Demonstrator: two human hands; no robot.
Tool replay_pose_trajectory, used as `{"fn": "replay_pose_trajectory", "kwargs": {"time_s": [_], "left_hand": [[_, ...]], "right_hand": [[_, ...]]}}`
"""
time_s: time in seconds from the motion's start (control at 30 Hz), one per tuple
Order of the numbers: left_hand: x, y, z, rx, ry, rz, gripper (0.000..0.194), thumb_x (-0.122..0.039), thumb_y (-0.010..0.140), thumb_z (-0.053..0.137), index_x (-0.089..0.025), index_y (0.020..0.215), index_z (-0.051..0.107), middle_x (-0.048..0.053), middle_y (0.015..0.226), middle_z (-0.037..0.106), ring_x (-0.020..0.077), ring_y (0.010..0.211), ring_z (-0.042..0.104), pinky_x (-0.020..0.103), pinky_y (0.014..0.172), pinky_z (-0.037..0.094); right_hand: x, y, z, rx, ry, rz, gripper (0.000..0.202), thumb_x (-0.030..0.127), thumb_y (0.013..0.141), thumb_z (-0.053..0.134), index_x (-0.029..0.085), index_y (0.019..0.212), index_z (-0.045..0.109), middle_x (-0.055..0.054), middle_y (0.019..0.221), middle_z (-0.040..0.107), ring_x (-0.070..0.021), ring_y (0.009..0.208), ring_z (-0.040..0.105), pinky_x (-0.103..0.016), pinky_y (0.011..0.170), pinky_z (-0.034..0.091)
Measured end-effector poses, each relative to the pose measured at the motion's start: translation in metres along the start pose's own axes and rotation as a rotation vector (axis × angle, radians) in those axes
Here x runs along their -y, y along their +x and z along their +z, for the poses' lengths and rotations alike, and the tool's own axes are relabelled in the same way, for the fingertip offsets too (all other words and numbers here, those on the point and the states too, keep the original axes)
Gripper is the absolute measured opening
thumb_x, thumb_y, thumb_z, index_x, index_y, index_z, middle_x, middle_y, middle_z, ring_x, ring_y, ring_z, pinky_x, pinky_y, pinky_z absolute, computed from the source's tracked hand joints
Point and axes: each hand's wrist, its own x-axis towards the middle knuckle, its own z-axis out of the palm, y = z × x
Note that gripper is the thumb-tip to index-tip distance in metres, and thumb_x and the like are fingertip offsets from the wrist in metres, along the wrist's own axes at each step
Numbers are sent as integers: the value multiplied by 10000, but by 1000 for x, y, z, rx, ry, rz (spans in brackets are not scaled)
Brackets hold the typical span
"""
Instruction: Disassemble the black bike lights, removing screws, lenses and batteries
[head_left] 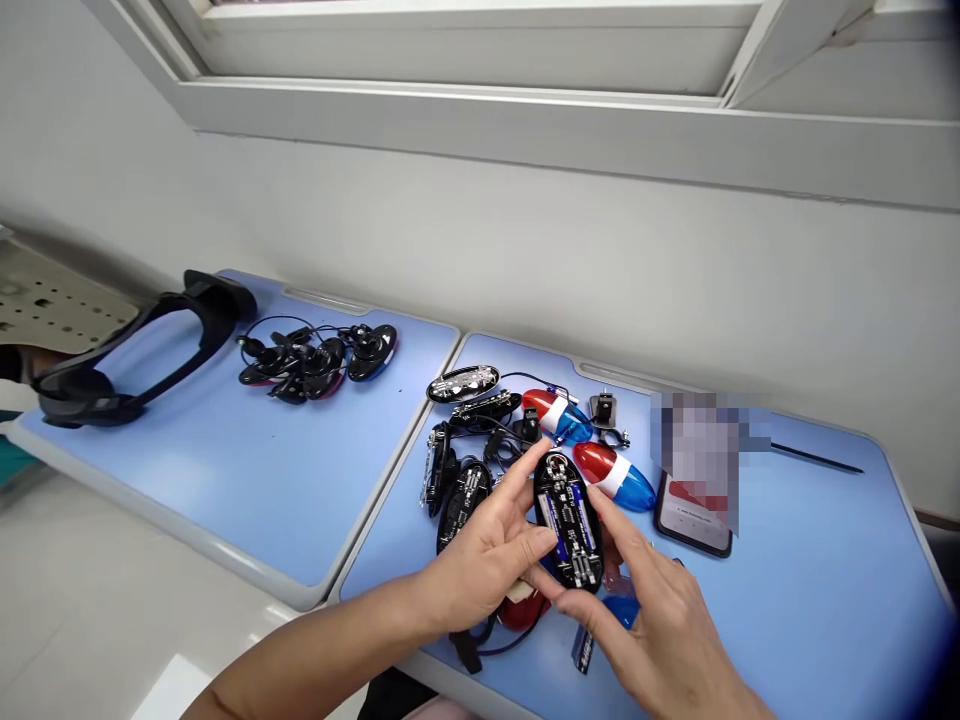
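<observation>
Between my two hands is an oval black light housing, its inner side facing up with two blue batteries lying in it. My left hand grips its left side, the thumb near a battery. Around the right and lower edge close the fingers and thumb of my right hand. Just beyond lie two red, white and blue lens covers. To the left are several open black housings with cables. A loose battery and a blue lens piece lie partly hidden by my right hand.
A phone lies on the right blue table, partly blurred, near a thin black stick. On the left table are several assembled lights and a black headset-like frame. A wall borders both tables.
</observation>
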Motion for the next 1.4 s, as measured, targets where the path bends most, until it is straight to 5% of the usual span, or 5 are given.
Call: {"fn": "replay_pose_trajectory", "kwargs": {"time_s": [0.17,0.3,0.87,1.13,1.4], "left_hand": [[2,-1,-2,42,6,66,869,-417,882,698,-398,1564,159,158,1567,328,115,757,719,221,660,619],[7,2,-1,-32,-3,86,808,-470,886,676,-332,1544,228,166,1428,486,117,724,712,189,583,601],[14,7,-3,-92,-15,89,630,-453,936,602,-251,1494,388,129,1207,648,93,602,683,163,492,565],[11,2,-4,-98,28,69,560,-369,977,519,-290,1512,374,93,1152,669,122,687,692,215,588,595],[14,7,-3,-164,-3,87,658,-502,928,592,-215,1491,408,63,918,684,82,564,603,163,488,523]], "right_hand": [[-3,0,-5,118,105,62,678,319,955,575,223,1559,283,-134,1344,641,-248,1069,715,-320,809,627],[-4,-2,-4,155,86,83,699,338,952,578,256,1568,259,-119,1373,622,-257,1062,715,-347,813,630],[0,1,1,103,74,13,674,286,969,538,240,1576,248,-123,1426,576,-245,1152,675,-281,797,627],[-2,2,2,89,13,-3,664,302,983,518,238,1579,234,-121,1408,590,-241,1139,680,-299,819,624],[4,0,6,61,11,-22,669,277,985,506,217,1585,215,-143,1404,582,-259,1119,688,-278,733,633]]}}
